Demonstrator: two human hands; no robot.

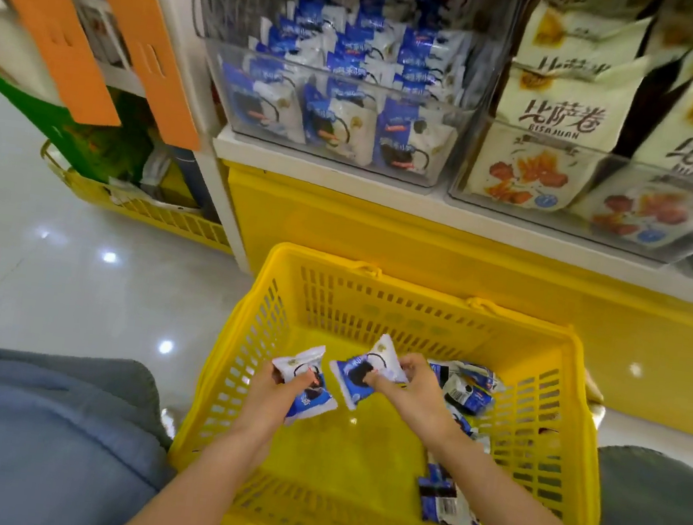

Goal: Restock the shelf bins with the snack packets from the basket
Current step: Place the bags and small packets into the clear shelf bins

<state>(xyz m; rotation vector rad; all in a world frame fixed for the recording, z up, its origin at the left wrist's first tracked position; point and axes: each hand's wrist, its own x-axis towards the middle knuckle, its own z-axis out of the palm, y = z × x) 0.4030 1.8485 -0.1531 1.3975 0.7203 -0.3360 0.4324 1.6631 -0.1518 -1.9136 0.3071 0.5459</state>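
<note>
Pick step in hand: left hand (275,389) grips first packet (304,382), right hand (418,386) pinches second packet (358,374), both just above basket floor.
Next move, likely: lift both to clear plastic bin (338,78) above, already stocked with matching blue-white packets.
Packets: glossy film, pillow-shaped, crimped ends.
Spare packets (466,390) heaped along right wall of yellow slotted basket (417,311).
Neighbouring bin: cream Bisajuan bags (562,114).

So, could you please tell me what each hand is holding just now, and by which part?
The left hand pinches one blue-and-white packet across its middle; the right hand pinches a second packet by its right side, both over the yellow basket.
</note>
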